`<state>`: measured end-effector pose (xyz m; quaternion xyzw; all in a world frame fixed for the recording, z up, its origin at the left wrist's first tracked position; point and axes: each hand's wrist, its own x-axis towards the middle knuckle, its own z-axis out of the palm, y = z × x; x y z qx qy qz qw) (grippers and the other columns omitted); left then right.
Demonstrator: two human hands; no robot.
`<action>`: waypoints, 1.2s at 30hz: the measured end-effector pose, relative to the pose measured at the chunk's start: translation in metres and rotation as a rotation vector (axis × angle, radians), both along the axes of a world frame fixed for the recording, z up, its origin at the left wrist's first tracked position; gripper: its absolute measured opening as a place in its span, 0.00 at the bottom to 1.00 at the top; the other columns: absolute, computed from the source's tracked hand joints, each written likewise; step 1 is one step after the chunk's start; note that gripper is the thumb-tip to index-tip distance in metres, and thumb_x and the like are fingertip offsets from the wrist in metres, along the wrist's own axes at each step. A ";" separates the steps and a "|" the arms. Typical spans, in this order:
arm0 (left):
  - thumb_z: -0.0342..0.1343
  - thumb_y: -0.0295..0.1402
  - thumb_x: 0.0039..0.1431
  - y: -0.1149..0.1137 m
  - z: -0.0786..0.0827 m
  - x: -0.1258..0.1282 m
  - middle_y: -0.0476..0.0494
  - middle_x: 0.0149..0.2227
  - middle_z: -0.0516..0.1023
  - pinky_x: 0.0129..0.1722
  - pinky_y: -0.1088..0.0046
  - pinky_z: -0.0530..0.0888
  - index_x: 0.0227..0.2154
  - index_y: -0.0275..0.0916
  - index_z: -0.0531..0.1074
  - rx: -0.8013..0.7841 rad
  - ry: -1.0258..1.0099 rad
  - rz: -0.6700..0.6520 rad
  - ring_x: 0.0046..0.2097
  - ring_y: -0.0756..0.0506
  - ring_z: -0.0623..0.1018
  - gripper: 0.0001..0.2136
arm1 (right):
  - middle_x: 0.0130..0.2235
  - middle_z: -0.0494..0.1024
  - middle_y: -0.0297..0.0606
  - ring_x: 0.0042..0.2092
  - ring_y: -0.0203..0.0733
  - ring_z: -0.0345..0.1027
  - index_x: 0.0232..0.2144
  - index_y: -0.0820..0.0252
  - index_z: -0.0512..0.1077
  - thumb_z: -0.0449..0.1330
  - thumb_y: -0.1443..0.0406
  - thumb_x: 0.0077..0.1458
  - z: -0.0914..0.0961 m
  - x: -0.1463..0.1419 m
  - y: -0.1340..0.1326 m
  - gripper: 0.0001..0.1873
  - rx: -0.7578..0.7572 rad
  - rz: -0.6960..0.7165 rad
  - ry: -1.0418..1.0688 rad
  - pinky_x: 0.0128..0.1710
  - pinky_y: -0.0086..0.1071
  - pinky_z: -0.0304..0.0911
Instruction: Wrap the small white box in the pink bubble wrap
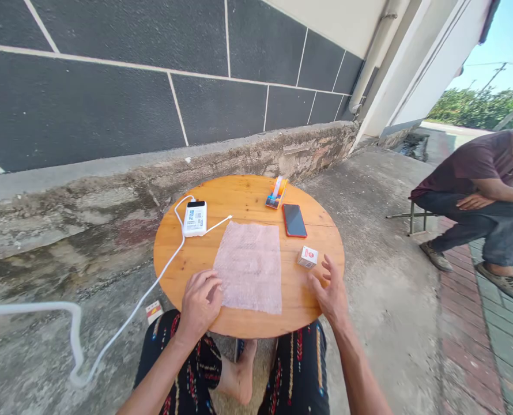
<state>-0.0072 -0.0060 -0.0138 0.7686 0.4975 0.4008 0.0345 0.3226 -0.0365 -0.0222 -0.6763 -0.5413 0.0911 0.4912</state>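
A pinkish, translucent sheet of bubble wrap (251, 265) lies flat on the round wooden table (243, 327). At its lower left edge rests my left hand (202, 300), fingers loosely bent and lying over the margin without a visible grip. My right hand (331, 291) is beside the table's right side, fingers apart and nothing in them. Just left of those fingertips sits a small white box (307, 257) with a red mark, apart from the hand. Behind the box is a red-cased phone (294, 221), its dark screen facing up.
A tape dispenser (276, 193) stands at the table's far side. On the left lies a white power bank (195, 219) with a white cable (163, 274). A small carton (154, 311) is on the ground. A seated person (485, 190) is at right; a dark wall (122, 109) stands behind.
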 end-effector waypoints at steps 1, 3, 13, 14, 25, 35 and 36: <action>0.49 0.27 0.57 0.000 0.001 0.000 0.42 0.41 0.74 0.49 0.61 0.69 0.31 0.40 0.71 -0.007 -0.008 0.003 0.46 0.42 0.73 0.06 | 0.56 0.66 0.51 0.54 0.52 0.64 0.61 0.60 0.54 0.60 0.59 0.50 0.002 0.005 0.011 0.38 -0.034 0.027 0.009 0.50 0.49 0.64; 0.49 0.26 0.57 -0.001 0.003 0.001 0.42 0.41 0.74 0.49 0.61 0.69 0.31 0.40 0.71 -0.018 -0.028 0.014 0.46 0.42 0.72 0.06 | 0.55 0.68 0.51 0.53 0.52 0.66 0.61 0.61 0.54 0.61 0.58 0.49 0.004 0.013 0.030 0.40 -0.085 0.100 0.030 0.51 0.49 0.63; 0.50 0.24 0.53 0.001 0.007 0.001 0.42 0.46 0.73 0.52 0.58 0.68 0.36 0.41 0.73 -0.084 -0.020 0.016 0.51 0.40 0.70 0.11 | 0.47 0.75 0.45 0.44 0.49 0.70 0.50 0.58 0.66 0.62 0.56 0.48 0.029 -0.029 0.040 0.27 -0.115 0.233 0.023 0.44 0.45 0.66; 0.51 0.24 0.52 0.001 0.009 0.001 0.41 0.49 0.72 0.53 0.56 0.67 0.38 0.41 0.73 -0.092 0.018 0.010 0.53 0.39 0.69 0.12 | 0.48 0.75 0.45 0.44 0.49 0.70 0.51 0.58 0.66 0.62 0.57 0.49 0.034 -0.044 0.041 0.27 -0.106 0.283 -0.001 0.45 0.45 0.65; 0.53 0.31 0.54 0.001 0.020 0.003 0.41 0.56 0.70 0.59 0.50 0.60 0.44 0.41 0.73 -0.183 0.164 -0.040 0.61 0.36 0.61 0.14 | 0.50 0.73 0.44 0.48 0.49 0.68 0.52 0.59 0.64 0.61 0.63 0.49 0.019 -0.122 0.068 0.26 -0.135 0.451 -0.147 0.47 0.43 0.64; 0.54 0.30 0.53 0.001 0.021 0.003 0.40 0.54 0.70 0.59 0.50 0.59 0.44 0.40 0.73 -0.191 0.159 -0.030 0.60 0.36 0.61 0.15 | 0.48 0.74 0.43 0.47 0.48 0.69 0.51 0.58 0.64 0.61 0.63 0.50 0.021 -0.120 0.070 0.26 -0.187 0.503 -0.172 0.47 0.43 0.64; 0.54 0.30 0.53 0.001 0.021 0.003 0.40 0.54 0.70 0.59 0.50 0.59 0.44 0.40 0.73 -0.188 0.157 -0.030 0.60 0.36 0.62 0.15 | 0.48 0.74 0.43 0.47 0.48 0.69 0.51 0.58 0.64 0.61 0.64 0.50 0.022 -0.120 0.070 0.25 -0.190 0.509 -0.172 0.46 0.42 0.64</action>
